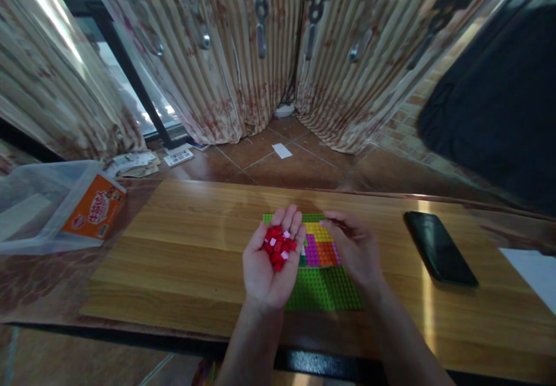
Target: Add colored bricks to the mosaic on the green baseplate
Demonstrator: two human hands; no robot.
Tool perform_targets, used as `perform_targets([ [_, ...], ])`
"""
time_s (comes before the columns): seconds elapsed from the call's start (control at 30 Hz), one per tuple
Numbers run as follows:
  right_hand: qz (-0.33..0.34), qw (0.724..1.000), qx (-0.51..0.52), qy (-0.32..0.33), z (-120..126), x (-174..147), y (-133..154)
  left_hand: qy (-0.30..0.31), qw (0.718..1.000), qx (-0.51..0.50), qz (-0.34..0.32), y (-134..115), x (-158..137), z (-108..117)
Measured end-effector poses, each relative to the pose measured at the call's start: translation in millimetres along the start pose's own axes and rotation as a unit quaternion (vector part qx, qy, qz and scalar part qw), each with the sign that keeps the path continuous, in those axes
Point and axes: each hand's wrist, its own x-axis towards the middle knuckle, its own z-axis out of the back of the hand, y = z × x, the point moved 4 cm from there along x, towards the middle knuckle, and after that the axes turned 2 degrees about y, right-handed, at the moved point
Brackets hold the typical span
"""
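Observation:
My left hand [269, 279] is turned palm up, cupped under a small pile of red toy bricks [276, 246] with a few pale pink ones among them. A green studded baseplate [324, 289] lies on the table beneath and beside both hands. Rows of yellow bricks [318, 232], magenta bricks [311, 251] and orange bricks [326, 253] sit on the plate. Over its right side, my right hand [357, 246] pinches a tiny pink brick [322, 223] between thumb and finger, close to the yellow row. My hands partly hide the plate.
A black phone [439, 248] lies on the wooden table [186, 247] at the right, near white paper [532, 273]. On the left stands a clear plastic bin [47, 201] with an orange label. Long curtains [230, 73] hang beyond the table; metal clips dangle overhead.

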Motion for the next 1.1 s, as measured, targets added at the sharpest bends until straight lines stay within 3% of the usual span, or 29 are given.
perform_targets([
  [0.07, 0.104, 0.993, -0.059, -0.013, 4, -6, 19, 0.009, 1.0, 0.006, 0.009, 1, -1, -2],
  [0.17, 0.215, 0.966, -0.13, 0.064, -3, -17, 48, 0.024, 0.999, 0.018, 0.026, 3, -3, -4],
  [0.3, 0.26, 0.928, -0.184, 0.193, -18, -26, 64, 0.035, 0.998, 0.032, 0.037, 4, -4, -5],
  [0.4, 0.254, 0.918, -0.209, 0.224, -23, -28, 62, 0.033, 0.998, 0.035, 0.041, 5, -3, -5],
  [0.83, 0.209, 0.936, -0.242, 0.145, -27, -27, 54, 0.028, 0.997, 0.018, 0.064, 13, -3, -3],
  [0.97, 0.208, 0.944, -0.237, 0.096, -13, -20, 56, 0.024, 0.998, 0.016, 0.056, 11, -3, -1],
  [1.1, 0.232, 0.931, -0.276, 0.06, 2, -8, 54, 0.011, 1.0, 0.012, 0.021, 4, 0, 2],
])
